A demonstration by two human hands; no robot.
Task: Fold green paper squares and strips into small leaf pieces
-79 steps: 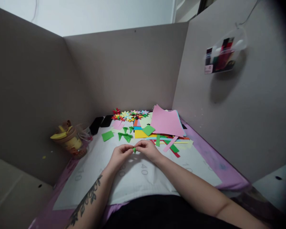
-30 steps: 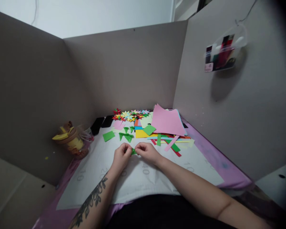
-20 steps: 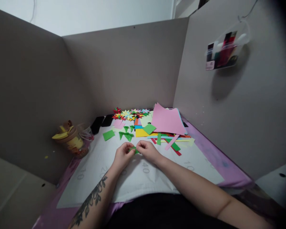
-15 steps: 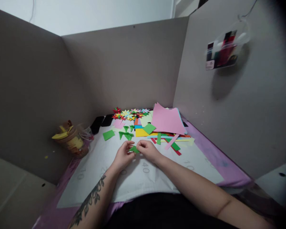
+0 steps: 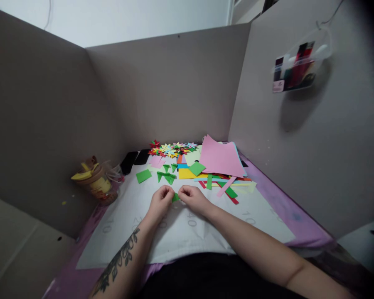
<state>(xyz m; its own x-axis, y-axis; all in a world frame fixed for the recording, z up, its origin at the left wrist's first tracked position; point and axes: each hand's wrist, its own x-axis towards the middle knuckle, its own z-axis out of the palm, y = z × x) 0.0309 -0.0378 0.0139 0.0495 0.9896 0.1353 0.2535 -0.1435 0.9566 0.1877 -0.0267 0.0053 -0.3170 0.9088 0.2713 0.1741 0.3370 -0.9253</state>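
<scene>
Between my two hands is a small folded piece of green paper (image 5: 175, 197), mostly covered by fingers. My left hand (image 5: 162, 198) is closed in a pinch on its left side. My right hand (image 5: 191, 197) pinches the right side, knuckles up. Just beyond the hands lie several folded green paper pieces (image 5: 166, 177). A flat green paper square (image 5: 143, 176) lies to their left, and another green square (image 5: 196, 168) rests on the coloured sheets to the right.
Folded paper stars (image 5: 171, 149) are heaped at the back. Pink sheets (image 5: 221, 160) and coloured strips (image 5: 227, 189) lie at the right. Two black phones (image 5: 129, 162) and a pot with yellow things (image 5: 96, 182) are at the left. A plastic container (image 5: 302, 66) hangs on the right panel.
My left fingers have closed in around the green paper, so less of it shows. The whole view has shifted slightly.
</scene>
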